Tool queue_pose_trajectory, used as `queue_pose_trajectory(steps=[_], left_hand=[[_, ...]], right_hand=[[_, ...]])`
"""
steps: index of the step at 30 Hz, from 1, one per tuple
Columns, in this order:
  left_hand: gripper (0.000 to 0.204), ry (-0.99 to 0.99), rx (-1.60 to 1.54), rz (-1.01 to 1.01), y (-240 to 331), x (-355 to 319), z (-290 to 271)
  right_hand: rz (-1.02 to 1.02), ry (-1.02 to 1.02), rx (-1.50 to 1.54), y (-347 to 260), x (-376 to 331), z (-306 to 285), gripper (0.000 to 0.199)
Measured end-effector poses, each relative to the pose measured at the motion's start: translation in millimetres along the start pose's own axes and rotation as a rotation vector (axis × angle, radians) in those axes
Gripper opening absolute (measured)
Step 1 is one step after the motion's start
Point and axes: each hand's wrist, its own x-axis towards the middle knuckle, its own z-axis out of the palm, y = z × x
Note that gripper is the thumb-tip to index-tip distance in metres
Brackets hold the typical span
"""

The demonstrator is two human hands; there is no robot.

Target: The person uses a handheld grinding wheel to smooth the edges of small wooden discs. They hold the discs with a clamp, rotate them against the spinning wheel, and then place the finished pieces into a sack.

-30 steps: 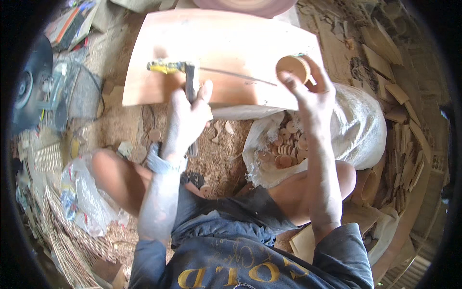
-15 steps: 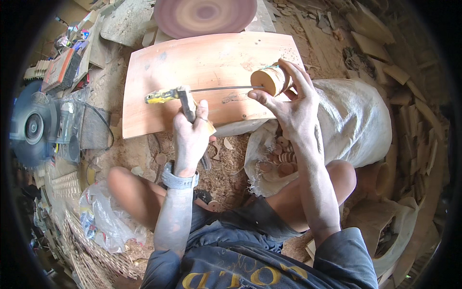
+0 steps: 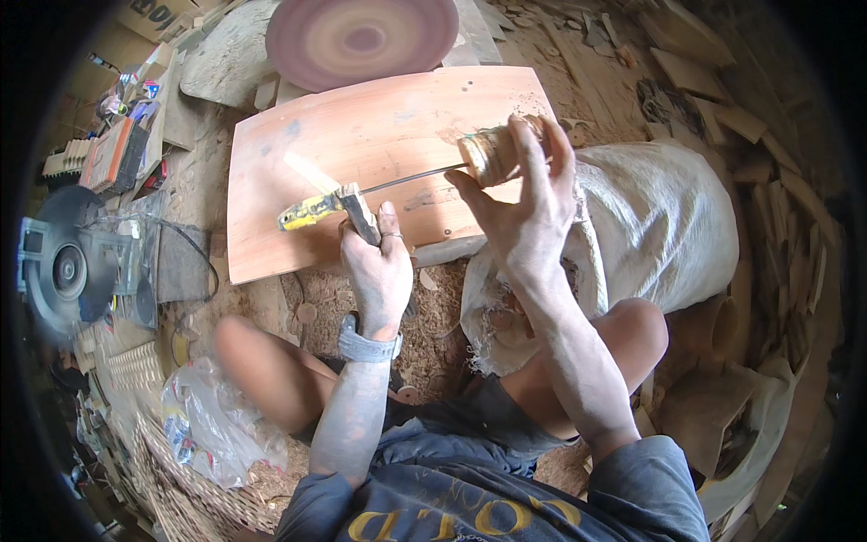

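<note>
My left hand (image 3: 377,271) is closed around a dark metal bar (image 3: 362,219), which crosses a tool with a worn yellow-and-black handle (image 3: 312,211). From that handle a long thin metal rod (image 3: 411,179) runs right, its tip reaching the end of a short, round wooden stack (image 3: 493,157). Whether the tip goes into the wood I cannot tell. My right hand (image 3: 533,203) grips the stack, fingers over its far side and thumb by the rod's tip. Both hands are above the near right part of a wide wooden board (image 3: 271,226).
Behind the board stands a large round disc (image 3: 364,38). A white sack (image 3: 664,221) lies to the right. At left are a fan (image 3: 68,266) with a cable, and a plastic bag (image 3: 203,420). Wood pieces (image 3: 695,81) pile up at far right; shavings cover the floor (image 3: 424,348).
The rod now slants up toward the right, with my left hand lower and further right. The wooden stack has turned, showing its side more than its flat end.
</note>
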Motion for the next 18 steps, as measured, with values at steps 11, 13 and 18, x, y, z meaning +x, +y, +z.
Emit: queue_pose_trajectory(steps=[11,13,18], left_hand=[[0.033,0.009,-0.28,-0.114,16.7,-12.1,7.1],[0.035,-0.004,-0.436,-0.125,19.9,-14.4,9.2],[0.036,-0.096,-0.557,-0.227,20.7,-21.8,11.0]], right_hand=[[-0.063,0.084,0.335,-8.2,0.8,3.8,0.081],[0.001,0.14,0.528,-9.9,2.8,1.7,0.07],[0.404,0.139,1.011,-9.5,11.9,-9.7,0.03]])
